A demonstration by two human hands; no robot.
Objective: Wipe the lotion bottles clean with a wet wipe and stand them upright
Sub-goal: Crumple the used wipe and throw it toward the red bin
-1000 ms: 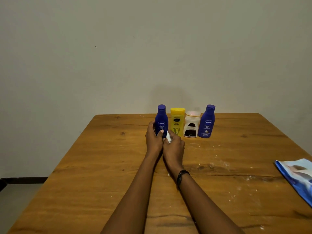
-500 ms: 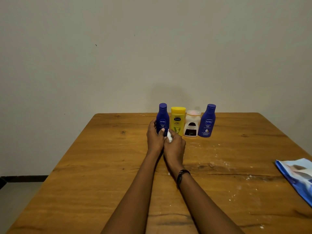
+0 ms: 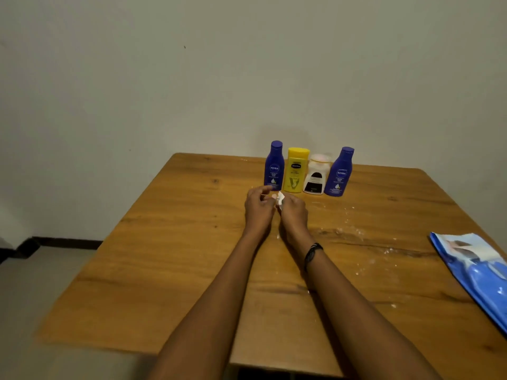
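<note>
Several lotion bottles stand upright in a row at the far side of the wooden table (image 3: pixel 192 256): a blue bottle (image 3: pixel 274 165), a yellow bottle (image 3: pixel 295 170), a white bottle with a dark label (image 3: pixel 316 175), and a second blue bottle (image 3: pixel 339 172). My left hand (image 3: pixel 259 205) hovers just in front of the left blue bottle, fingers apart and off it. My right hand (image 3: pixel 293 209) sits beside it, pinching a small crumpled white wet wipe (image 3: pixel 280 199) between the two hands.
A blue wet-wipe packet (image 3: pixel 477 270) lies at the table's right edge. White smears and specks (image 3: pixel 354 231) dot the wood right of my hands. A plain wall rises just behind the bottles. Floor shows left of the table.
My left hand has let go of the left blue bottle and drawn back slightly; the bottle stays upright. The view has tilted and shifted left. My right hand still holds the wipe.
</note>
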